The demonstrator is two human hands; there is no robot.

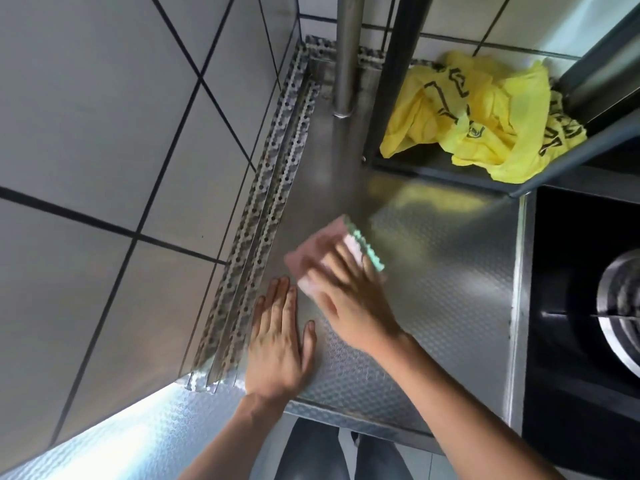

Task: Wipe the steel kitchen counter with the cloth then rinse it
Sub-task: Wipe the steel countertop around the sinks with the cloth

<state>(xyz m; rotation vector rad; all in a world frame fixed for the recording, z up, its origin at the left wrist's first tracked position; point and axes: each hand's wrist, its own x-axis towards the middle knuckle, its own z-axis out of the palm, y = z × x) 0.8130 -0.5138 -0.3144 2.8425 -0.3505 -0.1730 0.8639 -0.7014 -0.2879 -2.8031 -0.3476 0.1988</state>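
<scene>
The steel counter (443, 271) has an embossed dotted surface and runs from the tiled wall on the left to the stove on the right. My right hand (349, 299) presses a folded pink and white cloth (311, 252) with a green scalloped edge flat onto the counter; both are motion-blurred. My left hand (277, 341) lies flat on the counter near its front left edge, fingers together, holding nothing.
A crumpled yellow plastic bag (485, 112) lies on a dark rack shelf at the back right. A steel post (346, 57) stands at the back corner. A black gas stove (588, 306) with a burner borders the counter's right. Tiled wall (104, 168) borders the left.
</scene>
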